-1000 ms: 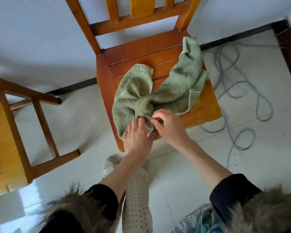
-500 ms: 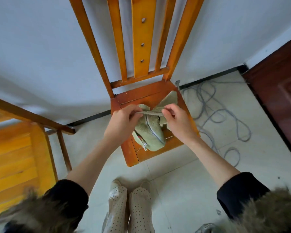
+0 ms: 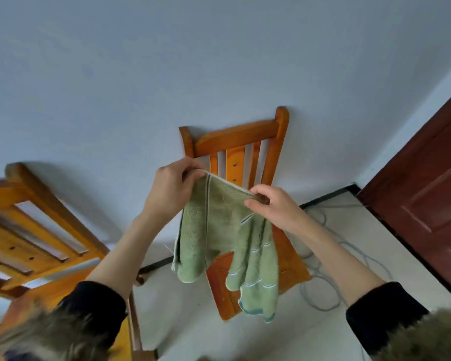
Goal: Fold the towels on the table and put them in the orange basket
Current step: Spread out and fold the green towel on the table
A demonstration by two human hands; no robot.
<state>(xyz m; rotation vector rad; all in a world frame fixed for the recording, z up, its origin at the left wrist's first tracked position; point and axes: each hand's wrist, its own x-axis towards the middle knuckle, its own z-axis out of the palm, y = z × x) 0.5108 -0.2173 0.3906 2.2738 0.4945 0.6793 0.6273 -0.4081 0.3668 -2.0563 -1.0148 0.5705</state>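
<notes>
Item: green towel [image 3: 220, 225], taken as landmark. It is held in the air in front of the wooden chair [image 3: 245, 152], hanging unfolded and partly twisted, its lower corners dangling before the chair seat.

Nearest the camera: dark sleeves with fur trim are seen at the bottom edge, below the towel.

Left hand [image 3: 167, 188]: placed at the towel's upper left corner; the hem is pinched between curled fingers and thumb.

Right hand [image 3: 274, 207]: placed at the towel's upper right corner; the hem is pinched likewise. The top edge is drawn fairly taut between the two hands.

Left of the towel: a second wooden chair [image 3: 37, 230] is recorded, partly cut off.

Right of the towel and behind it: grey cable [image 3: 320, 295] is coiled on the floor; a dark red door [image 3: 427, 191] stands beyond.

Behind the towel: a pale wall.

Progress, as judged: early. No fold is made yet. Folding and placing remain. The orange basket is not in view, and no desk is seen.
</notes>
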